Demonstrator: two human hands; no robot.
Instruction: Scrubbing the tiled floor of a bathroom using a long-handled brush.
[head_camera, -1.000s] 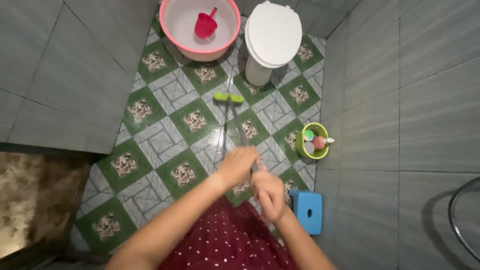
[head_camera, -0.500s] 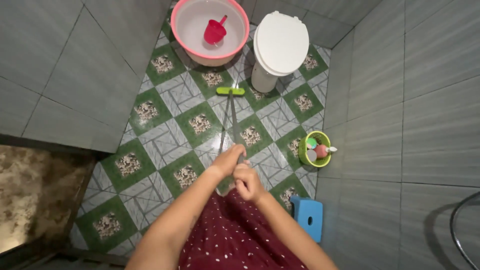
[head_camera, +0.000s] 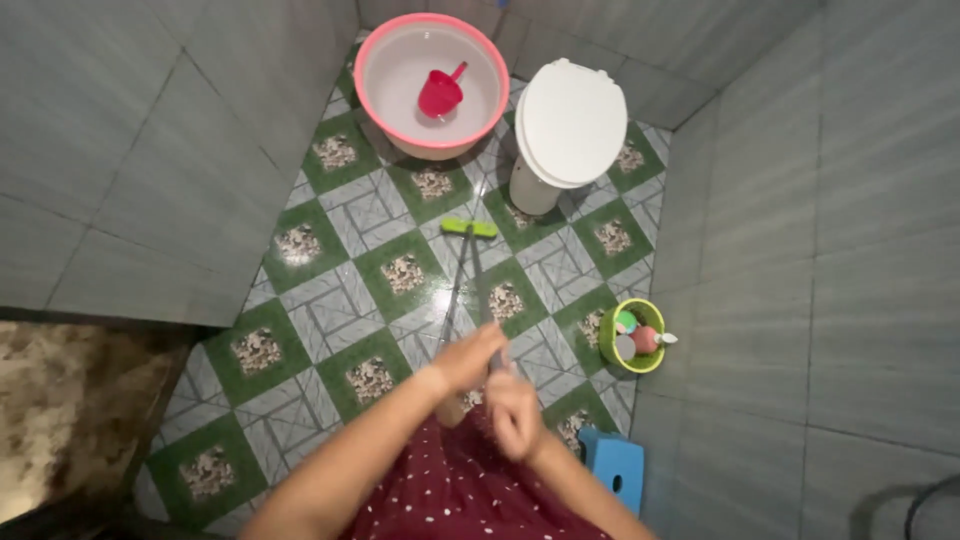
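Note:
Both my hands grip the grey handle of a long floor brush. My left hand holds it higher up the shaft, and my right hand closes on it just below, nearer my body. The brush's green head rests on the wet green-and-grey patterned floor tiles, just in front of the white toilet. The end of the handle is hidden behind my hands.
A pink basin holding water and a red scoop stands at the back beside the toilet. A green basket of bottles sits by the right wall, a blue stool near my right arm. Grey tiled walls enclose both sides.
The brush head has slid back toward me, away from the basin and toilet base. My hands have dropped lower in view, and the camera has tilted.

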